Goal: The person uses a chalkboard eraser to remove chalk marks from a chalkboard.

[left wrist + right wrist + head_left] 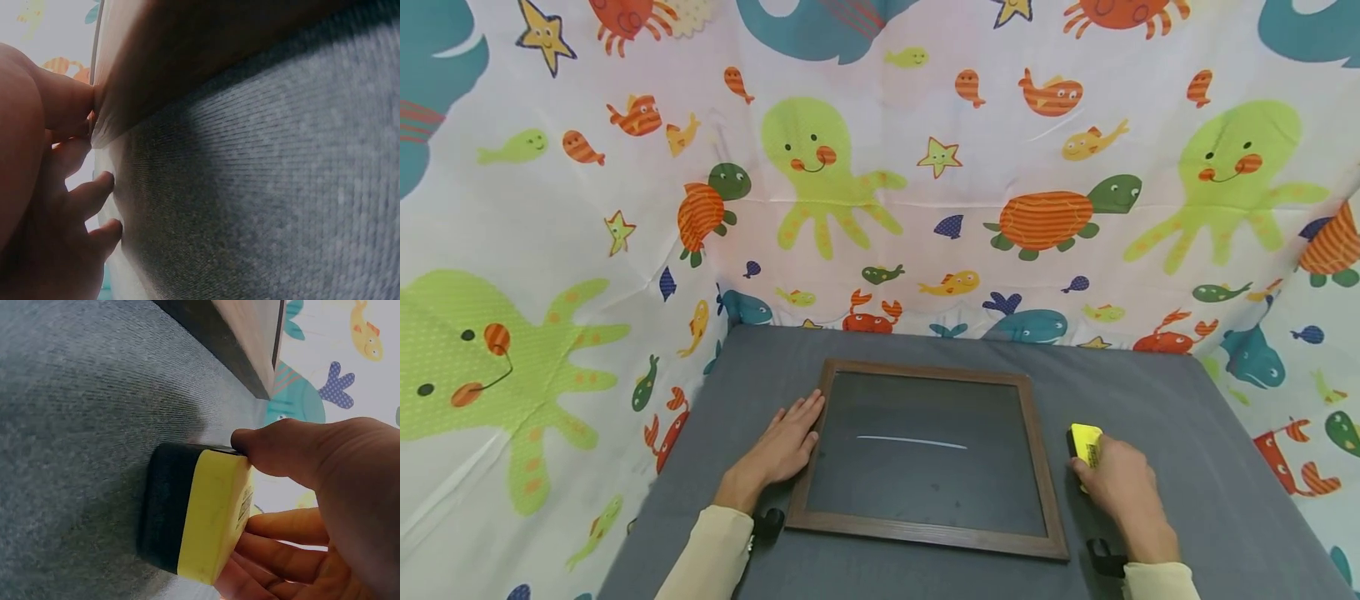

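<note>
A small chalkboard (925, 492) in a brown wooden frame (917, 535) lies flat, with one thin white line (912, 442) across its dark surface. My left hand (784, 446) rests on the frame's left side, fingers extended; the left wrist view shows the fingers (87, 194) beside the frame's edge. To the right of the board, my right hand (1123, 485) grips a yellow and black board eraser (1086, 443). In the right wrist view the thumb lies on one side of the eraser (212, 515) and the fingers on the other, its black side facing the cloth.
Grey cloth (1180, 433) covers the table under the board. A white curtain (925, 225) printed with sea animals stands behind the table and along both sides. Dark wrist straps (769, 525) show at both cuffs.
</note>
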Action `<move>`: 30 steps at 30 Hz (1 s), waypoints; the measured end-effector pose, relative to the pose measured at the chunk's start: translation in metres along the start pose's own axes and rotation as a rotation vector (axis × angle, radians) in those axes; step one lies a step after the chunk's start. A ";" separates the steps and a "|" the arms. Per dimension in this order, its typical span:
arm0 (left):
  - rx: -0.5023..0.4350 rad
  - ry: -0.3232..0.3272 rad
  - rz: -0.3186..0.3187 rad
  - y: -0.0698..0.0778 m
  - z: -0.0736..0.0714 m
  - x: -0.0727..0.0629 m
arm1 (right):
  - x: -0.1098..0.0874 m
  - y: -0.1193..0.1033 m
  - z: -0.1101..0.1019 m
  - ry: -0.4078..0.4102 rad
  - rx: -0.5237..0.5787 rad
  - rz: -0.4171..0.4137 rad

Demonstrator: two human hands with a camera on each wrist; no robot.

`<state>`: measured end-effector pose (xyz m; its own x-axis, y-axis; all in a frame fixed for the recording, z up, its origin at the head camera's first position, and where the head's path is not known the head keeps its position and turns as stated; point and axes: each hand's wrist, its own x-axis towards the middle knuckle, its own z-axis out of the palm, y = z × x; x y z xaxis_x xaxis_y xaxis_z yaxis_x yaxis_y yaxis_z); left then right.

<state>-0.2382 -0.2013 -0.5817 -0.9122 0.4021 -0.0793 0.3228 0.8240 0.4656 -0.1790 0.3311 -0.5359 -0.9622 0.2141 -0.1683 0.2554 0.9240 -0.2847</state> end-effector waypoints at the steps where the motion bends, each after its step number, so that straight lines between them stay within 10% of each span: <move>1: -0.002 -0.001 0.002 0.000 0.000 0.000 | -0.001 -0.001 -0.002 0.008 0.002 0.000; 21: -0.016 0.027 -0.002 -0.004 0.002 0.000 | -0.008 -0.045 -0.023 0.147 0.059 -0.032; 30: -0.008 0.019 -0.005 -0.004 0.001 -0.001 | -0.012 -0.085 -0.012 0.083 0.100 -0.077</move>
<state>-0.2383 -0.2042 -0.5846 -0.9185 0.3901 -0.0649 0.3160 0.8227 0.4725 -0.1904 0.2540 -0.4979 -0.9828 0.1730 -0.0649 0.1846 0.9036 -0.3866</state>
